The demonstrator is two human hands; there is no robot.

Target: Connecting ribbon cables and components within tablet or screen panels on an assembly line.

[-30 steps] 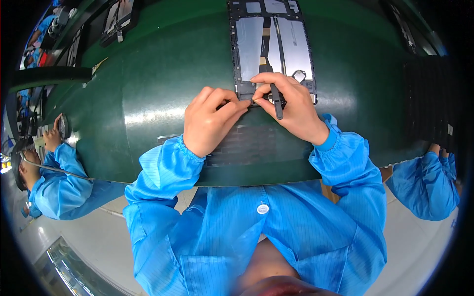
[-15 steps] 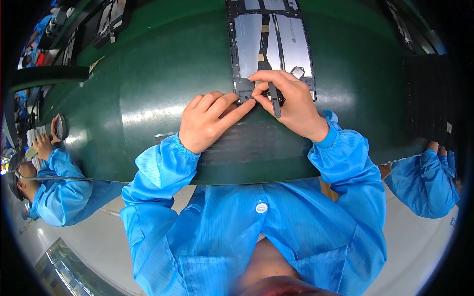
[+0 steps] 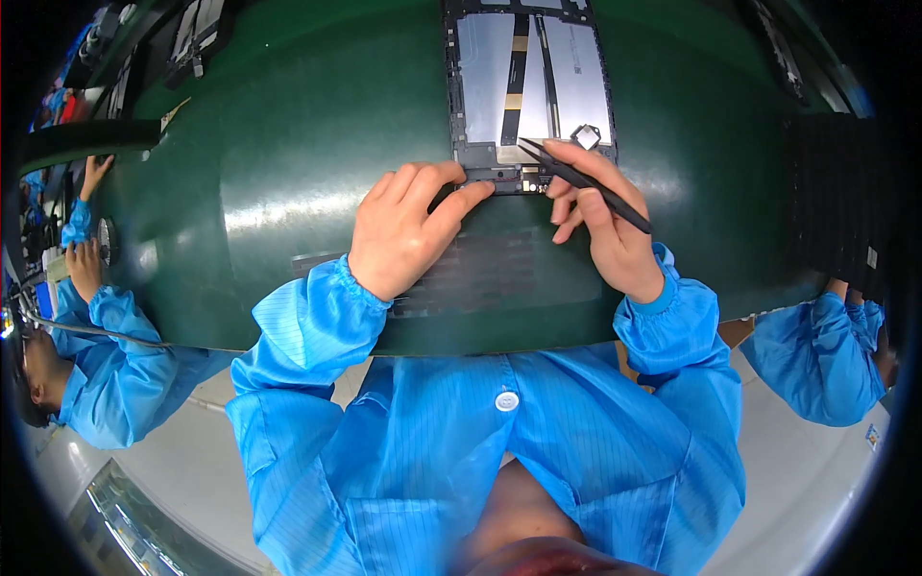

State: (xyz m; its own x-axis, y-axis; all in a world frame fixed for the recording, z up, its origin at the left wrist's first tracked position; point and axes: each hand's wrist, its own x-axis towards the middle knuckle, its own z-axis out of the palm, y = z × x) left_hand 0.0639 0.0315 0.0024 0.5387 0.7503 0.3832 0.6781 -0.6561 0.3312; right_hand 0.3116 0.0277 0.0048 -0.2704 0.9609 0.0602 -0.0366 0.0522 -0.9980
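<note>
An opened tablet (image 3: 480, 77) with a black frame and silver inner plate lies at the far middle of the table. Along it run a black ribbon cable (image 3: 516, 86) with gold bands and a thinner dark strip (image 3: 549, 82). My left hand (image 3: 399, 230) grips the tablet's near-left corner, fingertips and thumb on the frame. In my right hand (image 3: 615, 230) are black tweezers (image 3: 588, 182), held at a slant. Their parted tips hover near the ribbon's near end; whether they touch anything I cannot tell. A small square module (image 3: 587, 136) sits at the tablet's right side.
The green tabletop (image 3: 317, 125) surrounds the tablet. More dark device parts (image 3: 197, 38) lie at the far left, below them a thick black bar (image 3: 91, 142). A black stack (image 3: 836, 202) stands at the right. People in blue work at the left (image 3: 125, 384) and right (image 3: 816, 360).
My right hand has drawn away from the near edge, to the right. The tweezers have swung round so their tips face the ribbon. My left hand has barely moved.
</note>
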